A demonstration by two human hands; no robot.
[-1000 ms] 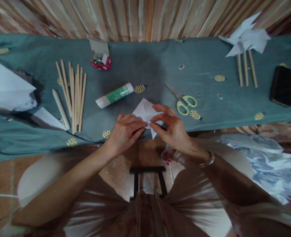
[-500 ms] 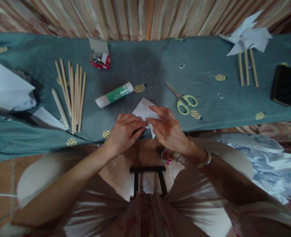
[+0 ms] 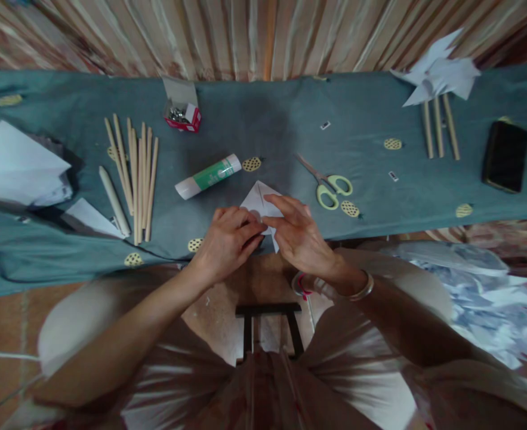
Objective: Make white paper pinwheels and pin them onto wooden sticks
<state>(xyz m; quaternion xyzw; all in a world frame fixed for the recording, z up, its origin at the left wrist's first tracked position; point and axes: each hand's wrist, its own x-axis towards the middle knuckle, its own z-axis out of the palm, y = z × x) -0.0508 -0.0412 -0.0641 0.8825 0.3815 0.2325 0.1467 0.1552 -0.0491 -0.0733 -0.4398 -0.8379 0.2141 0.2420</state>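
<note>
A small sheet of white paper (image 3: 259,194), creased and partly folded, lies at the table's front edge between my hands. My left hand (image 3: 230,239) is closed, thumb and fingers pinching the near left part of the paper. My right hand (image 3: 301,236) rests on the paper's right side, its thumb and index finger bent over the sheet. One pointed flap hangs down below the right fingers. My fingers hide the middle of the folds. Beyond the paper lie a glue stick (image 3: 208,176) with a green label and, to the right, green-handled scissors (image 3: 329,187).
Several wooden sticks (image 3: 141,182), a thicker pale rod (image 3: 113,200) and a paper stack (image 3: 19,170) are at left. A red box of metal pins (image 3: 182,116) stands behind. Paper pinwheels (image 3: 444,74) on sticks and a black phone (image 3: 506,156) lie right. Paper scraps (image 3: 491,304) fill a bag below.
The view has shifted slightly. Both hands stay on the white paper, with only small finger movements; the right fingers have moved slightly left over it.
</note>
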